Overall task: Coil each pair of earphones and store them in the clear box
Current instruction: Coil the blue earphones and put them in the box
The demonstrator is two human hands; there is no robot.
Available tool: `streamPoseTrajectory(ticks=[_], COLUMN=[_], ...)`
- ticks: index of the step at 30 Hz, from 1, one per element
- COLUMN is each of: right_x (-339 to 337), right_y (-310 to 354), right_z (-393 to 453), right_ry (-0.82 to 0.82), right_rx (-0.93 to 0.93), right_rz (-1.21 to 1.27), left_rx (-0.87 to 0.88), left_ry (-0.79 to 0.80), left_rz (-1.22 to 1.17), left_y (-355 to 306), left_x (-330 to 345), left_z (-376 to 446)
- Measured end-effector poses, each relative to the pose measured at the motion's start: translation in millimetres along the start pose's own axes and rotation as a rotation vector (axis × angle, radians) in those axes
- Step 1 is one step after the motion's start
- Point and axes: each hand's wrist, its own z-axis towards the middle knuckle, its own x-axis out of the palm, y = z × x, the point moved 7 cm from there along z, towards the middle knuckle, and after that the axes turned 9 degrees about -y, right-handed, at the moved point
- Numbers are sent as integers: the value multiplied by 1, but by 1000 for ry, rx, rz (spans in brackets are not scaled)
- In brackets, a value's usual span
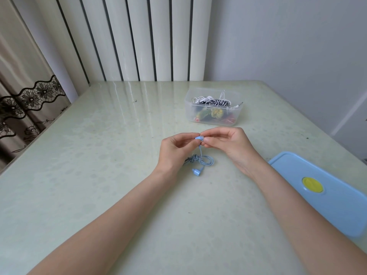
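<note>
- Together, the left hand (174, 147) and right hand (228, 142) pinch one bud of the blue earphones (199, 138) between their fingertips.
- Below them, the cord hangs to a loose coil on the table (99, 155), the second bud just beside it.
- Beyond the hands stands the clear box (190, 108), holding other earphones.
- Right of the right forearm lies a blue lid (337, 211).

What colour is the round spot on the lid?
Yellow, on the light blue lid; the head view shows the round spot clearly.

Box (213, 114) behind hands, earphones (200, 161) between wrists, lid (327, 195) at right
</note>
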Motion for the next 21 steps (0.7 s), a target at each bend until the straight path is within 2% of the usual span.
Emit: streamPoseTrajectory(ticks=[6, 9, 12, 15, 17, 21], right_x=[-1, -1, -4, -10, -15, -14], right_y=[-3, -3, -8, -14, -15, -13], right_z=[2, 3, 4, 3, 3, -1], right_ry=[-23, -5, 50, 146, 184, 224], right_rx=[-22, -38, 19, 106, 130, 132], right_rz=[-41, -104, -219, -371, -435, -476], left_rx=[113, 185, 227, 368, 468, 571], left_ry=[11, 23, 154, 309, 308, 234], left_rz=[110, 265, 520, 950, 1124, 1100], left_y=[-4, -7, -7, 2, 5, -1], left_x=[0, 3, 16, 33, 39, 29], left_z=[2, 1, -7, -22, -31, -31])
